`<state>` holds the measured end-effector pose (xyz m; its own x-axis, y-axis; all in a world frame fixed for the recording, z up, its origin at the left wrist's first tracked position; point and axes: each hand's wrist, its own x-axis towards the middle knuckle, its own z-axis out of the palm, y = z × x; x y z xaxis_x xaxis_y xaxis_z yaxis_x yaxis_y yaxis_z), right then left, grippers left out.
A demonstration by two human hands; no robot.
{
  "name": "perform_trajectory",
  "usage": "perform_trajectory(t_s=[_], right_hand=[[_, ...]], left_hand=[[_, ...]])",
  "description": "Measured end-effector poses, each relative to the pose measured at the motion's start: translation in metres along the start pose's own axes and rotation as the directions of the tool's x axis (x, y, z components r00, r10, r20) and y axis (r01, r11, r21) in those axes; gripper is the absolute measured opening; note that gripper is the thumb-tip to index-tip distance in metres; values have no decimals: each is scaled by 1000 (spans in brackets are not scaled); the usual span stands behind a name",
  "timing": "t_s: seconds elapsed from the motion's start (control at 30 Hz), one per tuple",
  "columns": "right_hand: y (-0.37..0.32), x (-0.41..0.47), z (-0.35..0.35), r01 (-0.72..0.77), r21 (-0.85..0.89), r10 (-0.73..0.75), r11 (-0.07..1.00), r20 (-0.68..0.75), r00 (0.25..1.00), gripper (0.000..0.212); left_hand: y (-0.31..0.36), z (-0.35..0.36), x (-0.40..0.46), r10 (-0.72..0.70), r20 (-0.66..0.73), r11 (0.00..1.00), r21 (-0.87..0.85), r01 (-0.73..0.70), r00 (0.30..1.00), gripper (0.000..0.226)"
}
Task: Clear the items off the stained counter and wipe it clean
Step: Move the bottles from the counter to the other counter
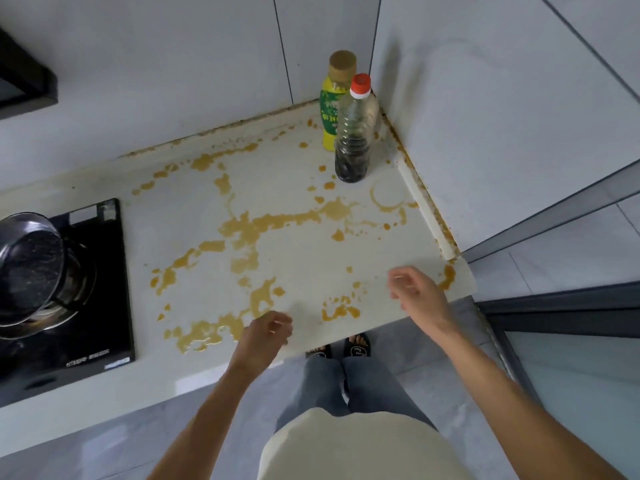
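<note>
The white counter (pixel 304 251) is covered in orange-brown splashes (pixel 249 230) and a ring mark. In its far right corner stand two bottles: a yellow one with a tan cap (pixel 331 109) and, in front of it, a clear one with a red cap (pixel 355 140) holding a little dark liquid. My left hand (pixel 266 332) hovers over the front edge with fingers loosely curled, holding nothing. My right hand (pixel 414 289) floats above the front right corner, fingers apart and empty. Both hands are well short of the bottles.
A black cooktop (pixel 100 306) with a steel pot (pixel 31 268) lies at the left. White walls close the back and the right side. A range hood (pixel 24 77) hangs at upper left. A dark door frame (pixel 554 306) stands to the right.
</note>
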<state>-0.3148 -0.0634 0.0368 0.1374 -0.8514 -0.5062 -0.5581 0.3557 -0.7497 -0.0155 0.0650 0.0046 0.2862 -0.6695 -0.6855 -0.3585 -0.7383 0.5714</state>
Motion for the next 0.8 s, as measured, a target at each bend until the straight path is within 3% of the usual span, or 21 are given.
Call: perform_trajectory(t_s=[0.13, 0.47, 0.67, 0.8], right_hand=[[-44, 40, 9, 97, 59, -91, 994, -95, 991, 41], [-117, 171, 32, 311, 202, -210, 929, -403, 891, 92], [-121, 227, 44, 455, 214, -319, 864, -466, 825, 109], [-116, 253, 52, 510, 266, -364, 818, -447, 817, 114]], left_hand=[[76, -24, 52, 184, -35, 982, -29, -185, 982, 11], [210, -44, 175, 398, -169, 896, -141, -422, 902, 27], [241, -42, 238, 504, -246, 849, -34, -527, 828, 67], [265, -45, 277, 533, -279, 809, -109, -578, 799, 94]])
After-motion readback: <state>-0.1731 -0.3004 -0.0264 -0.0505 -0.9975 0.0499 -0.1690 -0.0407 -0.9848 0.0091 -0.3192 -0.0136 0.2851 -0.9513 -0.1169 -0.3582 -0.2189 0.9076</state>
